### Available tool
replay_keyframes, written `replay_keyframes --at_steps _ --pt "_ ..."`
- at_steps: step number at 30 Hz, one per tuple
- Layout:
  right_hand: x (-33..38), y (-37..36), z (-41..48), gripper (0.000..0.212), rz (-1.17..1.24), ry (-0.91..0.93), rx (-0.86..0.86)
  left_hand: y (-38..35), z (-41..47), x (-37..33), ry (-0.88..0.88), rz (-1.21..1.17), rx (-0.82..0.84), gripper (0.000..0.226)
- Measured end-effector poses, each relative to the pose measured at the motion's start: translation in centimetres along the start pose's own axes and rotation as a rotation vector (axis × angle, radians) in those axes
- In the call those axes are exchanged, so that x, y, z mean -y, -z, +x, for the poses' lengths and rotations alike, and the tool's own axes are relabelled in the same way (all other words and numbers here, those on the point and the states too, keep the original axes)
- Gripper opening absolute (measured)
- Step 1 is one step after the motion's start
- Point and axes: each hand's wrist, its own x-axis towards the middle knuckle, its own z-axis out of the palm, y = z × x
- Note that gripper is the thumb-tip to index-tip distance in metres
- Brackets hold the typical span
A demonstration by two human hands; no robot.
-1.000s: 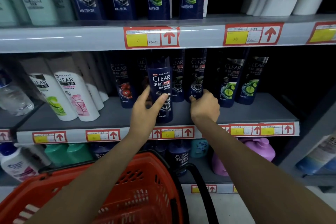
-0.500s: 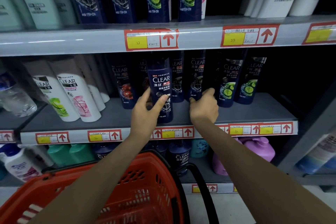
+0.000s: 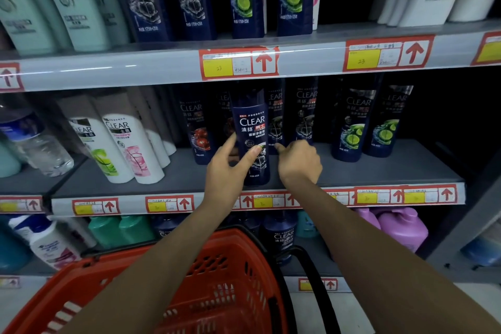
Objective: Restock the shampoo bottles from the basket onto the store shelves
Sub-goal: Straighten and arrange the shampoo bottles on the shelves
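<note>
A dark blue Clear shampoo bottle (image 3: pixel 253 127) stands upright near the front edge of the middle shelf (image 3: pixel 379 171). My left hand (image 3: pixel 230 168) holds its lower part, thumb across the front and fingers behind it on the left. My right hand (image 3: pixel 298 161) is just right of the bottle with fingers curled, its fingertips reaching toward the dark bottles (image 3: pixel 303 114) standing behind; whether it grips one is hidden. The orange basket (image 3: pixel 222 287) hangs below my arms.
White Clear bottles (image 3: pixel 130 149) lean at the left of the middle shelf, lime-label dark bottles (image 3: pixel 355 125) stand at the right. The upper shelf (image 3: pixel 162 68) carries more bottles. Purple jugs (image 3: pixel 401 228) and green bottles (image 3: pixel 119 228) fill the lower shelf.
Both hands stay about where they were on the shelf. My right hand's fingers shifted slightly at the bottles behind. The camera tilted a little.
</note>
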Motion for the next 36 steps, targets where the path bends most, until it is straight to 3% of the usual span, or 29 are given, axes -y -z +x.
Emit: replay_keyframes --at_steps 12,18,21,24,29,36 --pt "-1.2 1.6 1.0 0.024 0.209 -0.131 -0.011 0.3 -0.4 -0.1 0.021 0.019 -0.012 0.043" --pt "-1.3 2.1 0.6 0.011 0.236 -0.12 0.062 0.4 -0.7 0.2 0.067 0.116 0.031 0.044" --pt "-1.4 2.8 0.1 0.014 0.211 -0.091 0.121 0.1 -0.8 0.7 0.111 0.216 0.059 0.047" --pt "-1.6 3.3 -0.7 0.018 0.178 -0.015 0.201 -0.5 0.1 0.5 0.128 0.234 0.075 0.029" --pt "-2.4 4.1 -1.5 0.025 0.171 0.133 0.322 -1.6 1.8 0.4 0.178 0.208 0.134 0.028" --pt "-2.9 3.4 -1.3 0.032 0.207 0.147 0.228 -2.9 2.7 1.8 0.286 0.09 0.029 0.041"
